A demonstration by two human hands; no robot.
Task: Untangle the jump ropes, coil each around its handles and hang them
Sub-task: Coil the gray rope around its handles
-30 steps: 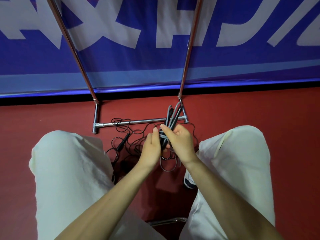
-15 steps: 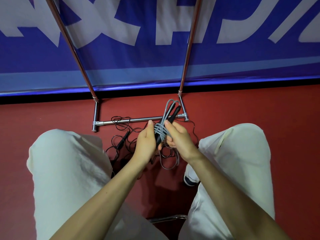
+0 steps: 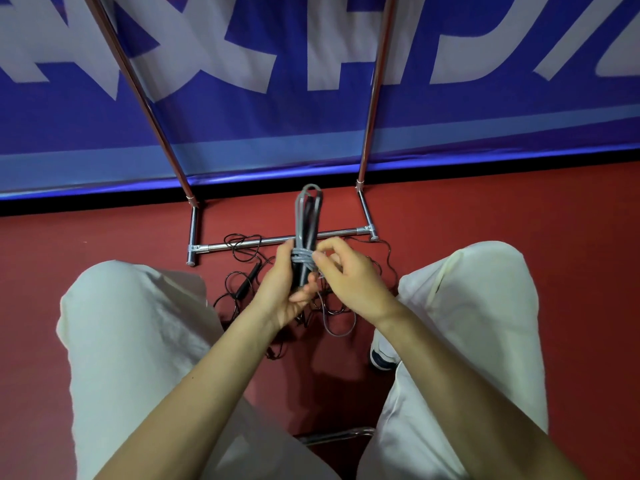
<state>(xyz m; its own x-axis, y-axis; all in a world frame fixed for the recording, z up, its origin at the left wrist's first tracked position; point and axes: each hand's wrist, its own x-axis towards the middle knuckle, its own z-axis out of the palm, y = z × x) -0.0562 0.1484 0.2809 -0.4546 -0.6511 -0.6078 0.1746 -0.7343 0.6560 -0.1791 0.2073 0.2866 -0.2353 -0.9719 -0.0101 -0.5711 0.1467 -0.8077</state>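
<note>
Black rope (image 3: 242,289): tangled on the floor, left of and below both hands. Left hand (image 3: 282,289): curled around the upright grey rope (image 3: 304,230) bundle, gripping its handles. Right hand (image 3: 349,275): just beside, fingers bent, pinching the grey cord at the wraps. Rack (image 3: 277,240): beyond the hands.

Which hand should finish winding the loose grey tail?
Probably the right hand: it pinches the grey cord beside the wraps, free to circle. The left hand grips the grey jump rope bundle upright, so it should only steady it.
</note>
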